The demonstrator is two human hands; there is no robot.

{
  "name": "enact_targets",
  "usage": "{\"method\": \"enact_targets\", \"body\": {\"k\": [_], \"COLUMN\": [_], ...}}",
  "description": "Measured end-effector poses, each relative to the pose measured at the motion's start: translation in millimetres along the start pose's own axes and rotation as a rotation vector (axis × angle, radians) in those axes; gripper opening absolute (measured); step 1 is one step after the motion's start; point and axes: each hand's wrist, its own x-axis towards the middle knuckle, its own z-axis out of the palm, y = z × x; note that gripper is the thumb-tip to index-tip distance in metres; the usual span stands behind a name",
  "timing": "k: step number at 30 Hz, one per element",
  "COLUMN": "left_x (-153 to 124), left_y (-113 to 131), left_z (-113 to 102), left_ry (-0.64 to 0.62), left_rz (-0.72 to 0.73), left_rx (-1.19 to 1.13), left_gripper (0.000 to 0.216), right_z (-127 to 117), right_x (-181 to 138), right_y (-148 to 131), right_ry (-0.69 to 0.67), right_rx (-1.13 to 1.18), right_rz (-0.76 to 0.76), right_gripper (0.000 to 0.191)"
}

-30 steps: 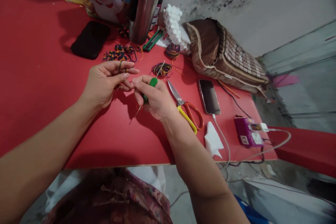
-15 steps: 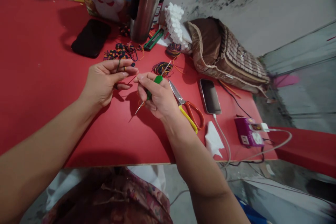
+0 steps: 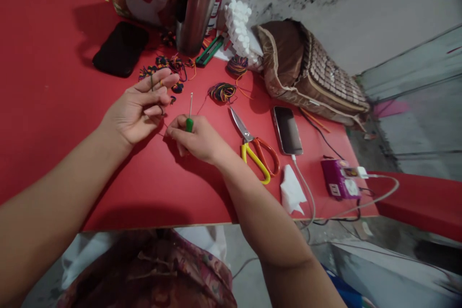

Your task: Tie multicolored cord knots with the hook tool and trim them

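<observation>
My right hand [image 3: 197, 139] rests on the red table [image 3: 54, 106], fingers closed round a green-handled crochet hook [image 3: 189, 118] whose metal shaft points up and away. Just to its left my left hand [image 3: 139, 110] is held palm up with the fingers partly spread. Thin coloured threads [image 3: 156, 82] loop round its index and middle fingers. A small coil of multicoloured thread [image 3: 221, 91] lies on the table just beyond the hook.
Scissors with yellow and orange handles [image 3: 254, 147] lie right of my right hand. Beyond them are a phone [image 3: 288, 130] on a cable, a purple charger [image 3: 338, 184] and a white tissue [image 3: 291, 195]. Knotted thread pieces [image 3: 169, 65], a black pouch [image 3: 120, 49], a steel flask [image 3: 197, 5] and a brown bag [image 3: 310, 74] stand farther back.
My right hand has dropped to the table and turned the hook so its shaft points up. My left hand has opened its fingers and shifted left; the hands have parted.
</observation>
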Motion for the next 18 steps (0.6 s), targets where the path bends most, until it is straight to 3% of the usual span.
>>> {"method": "enact_targets", "body": {"k": [4,7,10,18], "left_x": [-4,-8,-12,-14], "left_y": [0,-3,-4,1], "left_z": [3,6,9,15], "left_ry": [-0.081,-0.105,-0.149,-0.167], "left_rz": [0.023,0.074,0.09,0.045], "left_rx": [0.074,0.145,0.152,0.106], "left_gripper": [0.028,0.031,0.033,0.033], "right_z": [-17,-26,-29,-40], "right_x": [-5,-9,-12,-23], "right_y": [-7,-14,-21,-21], "right_ry": [0.137,0.358,0.457,0.612], "right_rx": [0.066,0.253,0.427,0.198], "right_rz": [-0.023,-0.203,-0.372,-0.551], "right_gripper": [0.03,0.043,0.048,0.066]}}
